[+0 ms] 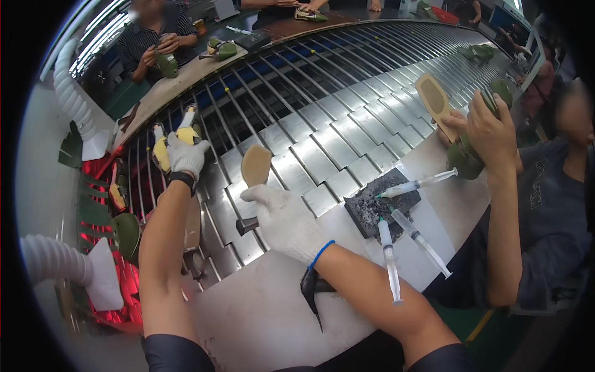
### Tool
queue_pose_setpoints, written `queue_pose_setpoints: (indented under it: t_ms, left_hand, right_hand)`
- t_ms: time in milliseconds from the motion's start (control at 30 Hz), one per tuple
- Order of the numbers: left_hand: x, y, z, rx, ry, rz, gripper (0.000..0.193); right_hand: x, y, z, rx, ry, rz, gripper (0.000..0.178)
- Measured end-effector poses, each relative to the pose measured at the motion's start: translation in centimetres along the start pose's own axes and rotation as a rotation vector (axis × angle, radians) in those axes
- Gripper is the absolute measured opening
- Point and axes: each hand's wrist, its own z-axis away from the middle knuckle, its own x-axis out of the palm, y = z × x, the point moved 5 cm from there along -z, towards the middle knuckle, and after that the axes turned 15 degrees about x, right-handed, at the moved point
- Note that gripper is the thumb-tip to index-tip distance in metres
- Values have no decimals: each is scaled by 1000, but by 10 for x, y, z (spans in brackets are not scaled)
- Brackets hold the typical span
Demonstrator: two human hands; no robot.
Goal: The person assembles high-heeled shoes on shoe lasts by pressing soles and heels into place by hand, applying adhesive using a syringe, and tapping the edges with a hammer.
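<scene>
A: Left hand?
B: Left hand (pixel 188 155), one, white-gloved, dark wristband; fingers curved over the near end of a yellow-bottomed shoe (pixel 187 132) at left on the conveyor (pixel 365 141). Gripping or only resting there, I cannot tell.

A: Right hand?
B: Right hand (pixel 284 216), one, white-gloved, blue cuff edge; fingers closed on a tan shoe sole (pixel 256 166), its rounded end standing up on the far side of the glove. Below the wrist, one black stiletto heel (pixel 310 296); its attachment is hidden.

A: Beside the hands?
B: A second yellow-bottomed shoe (pixel 161 152), just left of the first. To the right, three syringes (pixel 388 248), nozzles on a dark grey block (pixel 365 214), over the pale tabletop (pixel 248 316).

A: Farther out?
B: Right: a co-worker's hand (pixel 493 133), with another tan sole (pixel 433 96) and a green shoe (pixel 465 160) close by. Left: two white ribbed ducts (pixel 57 260). Far left: a striped-sleeved person (pixel 149 37) holding a green shoe.
</scene>
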Motion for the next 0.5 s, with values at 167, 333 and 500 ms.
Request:
queue_pose_setpoints:
  t_ms: [167,333,500]
  left_hand:
    - [-90,-8,99,183,-1,304,109]
    - [-227,33,256,176,47,373,109]
    - [-294,36,416,298,56,111,114]
  right_hand:
    - [9,5,-17,-24,30,-180,34]
    - [11,-17,63,85,44,-516,44]
    - [42,8,208,-152,220,-133,36]
